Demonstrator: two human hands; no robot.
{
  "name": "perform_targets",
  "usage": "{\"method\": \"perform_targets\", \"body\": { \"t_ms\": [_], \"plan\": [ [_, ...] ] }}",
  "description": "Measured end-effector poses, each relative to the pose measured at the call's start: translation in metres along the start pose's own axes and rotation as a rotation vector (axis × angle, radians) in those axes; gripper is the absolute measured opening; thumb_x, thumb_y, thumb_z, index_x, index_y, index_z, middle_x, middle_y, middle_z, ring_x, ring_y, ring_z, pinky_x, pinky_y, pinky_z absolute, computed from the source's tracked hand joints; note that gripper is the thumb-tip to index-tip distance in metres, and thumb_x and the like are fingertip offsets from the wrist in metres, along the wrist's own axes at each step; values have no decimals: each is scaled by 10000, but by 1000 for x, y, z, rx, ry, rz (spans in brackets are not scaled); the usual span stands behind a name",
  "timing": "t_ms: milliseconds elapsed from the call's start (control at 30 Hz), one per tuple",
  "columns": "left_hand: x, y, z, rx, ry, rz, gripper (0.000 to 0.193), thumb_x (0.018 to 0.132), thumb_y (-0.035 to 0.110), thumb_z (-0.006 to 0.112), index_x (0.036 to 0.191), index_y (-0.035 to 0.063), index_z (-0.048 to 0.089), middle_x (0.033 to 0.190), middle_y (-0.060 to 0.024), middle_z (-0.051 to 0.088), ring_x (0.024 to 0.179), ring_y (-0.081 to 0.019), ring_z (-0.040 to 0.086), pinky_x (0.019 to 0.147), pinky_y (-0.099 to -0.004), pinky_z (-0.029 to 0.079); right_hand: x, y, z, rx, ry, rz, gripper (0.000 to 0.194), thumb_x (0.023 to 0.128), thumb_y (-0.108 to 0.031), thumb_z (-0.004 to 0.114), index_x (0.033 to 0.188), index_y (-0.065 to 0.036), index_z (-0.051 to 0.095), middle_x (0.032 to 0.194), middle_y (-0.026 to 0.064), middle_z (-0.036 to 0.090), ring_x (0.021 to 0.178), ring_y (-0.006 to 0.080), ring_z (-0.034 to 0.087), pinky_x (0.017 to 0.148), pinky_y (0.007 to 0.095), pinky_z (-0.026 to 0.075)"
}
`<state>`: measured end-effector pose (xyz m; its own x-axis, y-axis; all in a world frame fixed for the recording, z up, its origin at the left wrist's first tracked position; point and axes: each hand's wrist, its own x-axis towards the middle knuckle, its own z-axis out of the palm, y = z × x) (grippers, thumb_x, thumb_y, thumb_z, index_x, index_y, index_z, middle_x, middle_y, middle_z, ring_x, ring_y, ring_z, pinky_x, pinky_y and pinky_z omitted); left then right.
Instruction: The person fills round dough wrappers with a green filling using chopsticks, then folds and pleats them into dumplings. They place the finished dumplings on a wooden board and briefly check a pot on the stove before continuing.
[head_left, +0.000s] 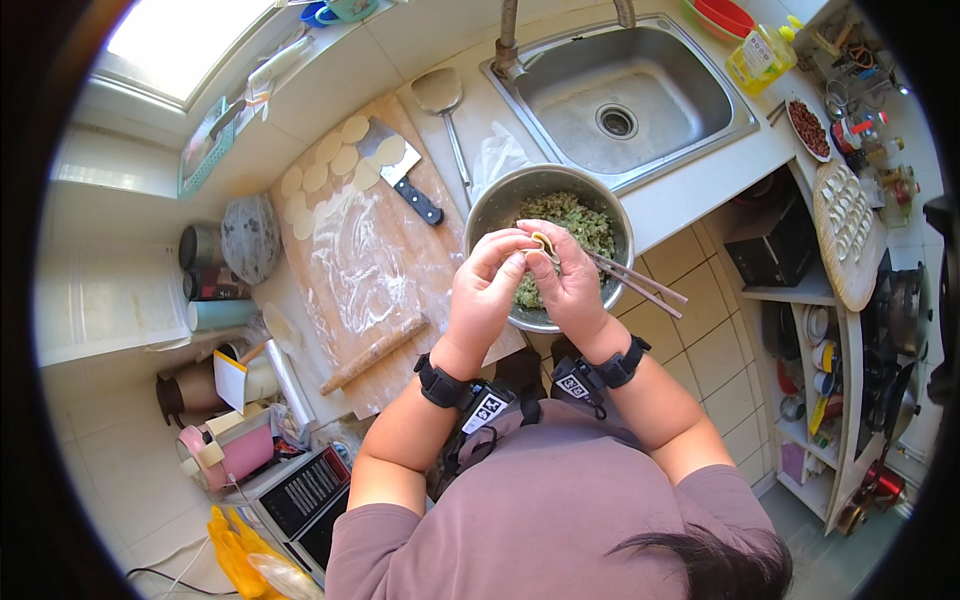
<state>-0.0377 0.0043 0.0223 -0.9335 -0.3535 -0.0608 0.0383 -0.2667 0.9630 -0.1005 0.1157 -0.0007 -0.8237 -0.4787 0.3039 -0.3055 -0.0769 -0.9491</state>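
Note:
Between them, my left hand and my right hand hold a folded dumpling wrapper, pinched by thumbs and fingers. Both hands are over a steel bowl of chopped green filling. A pair of chopsticks rests in the bowl and sticks out past its right rim. Left of the bowl, a floured wooden board bears several round dough wrappers. A cleaver lies there with a wrapper on its blade, and a rolling pin lies near the board's front edge.
A metal spatula and a plastic bag lie between board and sink. At right, shaped dumplings stand in rows on a woven tray, beside a plate of red beans or nuts. A microwave stands at lower left.

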Motion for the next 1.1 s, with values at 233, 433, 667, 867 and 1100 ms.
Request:
{"method": "perform_targets", "body": {
  "t_ms": [233,433,667,867,1100],
  "plan": [
    [2,12,0,-141,-63,-147,168,927,97,483,1061,-3,484,1052,-81,522,981,-138,538,855,-285,477,4,1,-8,-138,-27,-149,257,877,-178,593,1086,-28,596,1100,140,609,1018,275,580,887,347,453],
    [3,23,-1,-84,-40,-227,222,936,152,483,1101,19,418,1055,-84,495,1000,-145,522,859,-303,480,6,-5,-11,-117,-33,-119,210,835,-116,628,1026,-31,645,1053,135,631,988,274,593,850,343,476],
    [4,18,-3,-223,-31,-265,275,932,188,507,1134,27,413,1095,-101,482,1055,-176,516,902,-332,468,10,-4,-10,-114,-4,-98,144,812,-66,631,945,-29,675,926,118,665,898,263,624,807,338,495],
    [4,5,-8,-214,-115,-260,456,889,101,563,1302,52,376,1192,-98,516,1106,-169,508,925,-322,435,12,5,-5,-223,36,-190,107,814,-79,628,890,-13,666,896,129,658,846,288,620,779,357,497],
    [9,1,-25,-85,-154,-195,527,814,12,653,1304,56,463,1174,-80,552,1041,-153,554,909,-286,443,23,0,-14,-333,-246,-245,405,787,-204,671,1120,7,576,1085,177,595,1047,331,536,909,399,431]
  ]
}}
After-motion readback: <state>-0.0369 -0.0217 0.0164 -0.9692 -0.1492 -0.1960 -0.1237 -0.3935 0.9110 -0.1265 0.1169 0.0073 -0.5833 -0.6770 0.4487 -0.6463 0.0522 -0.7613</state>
